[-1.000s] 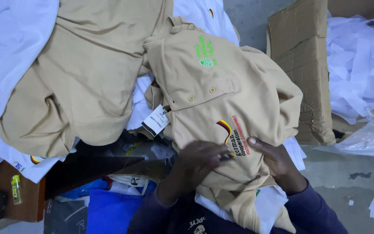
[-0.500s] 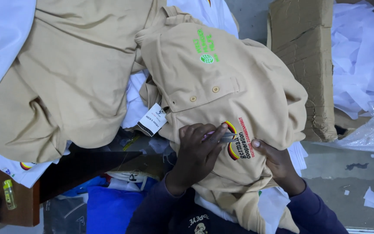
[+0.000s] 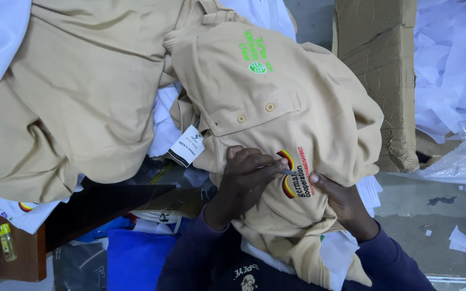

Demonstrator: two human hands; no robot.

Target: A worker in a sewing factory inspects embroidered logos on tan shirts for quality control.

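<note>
I judge I'm trimming or picking at the striped emblem (image 3: 286, 173) on the beige polo shirt (image 3: 276, 118): my left hand (image 3: 246, 178) pinches a small tool at it, my right hand (image 3: 341, 196) grips the fabric beside it. Next calls for steady fingertips. Two beige shirts, one hang tag (image 3: 186, 145) left of the emblem.

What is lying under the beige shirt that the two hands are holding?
Under the beige shirt, white fabric shows at its left edge and white sheets at its right. The shirt covers whatever lies beneath its middle.
</note>
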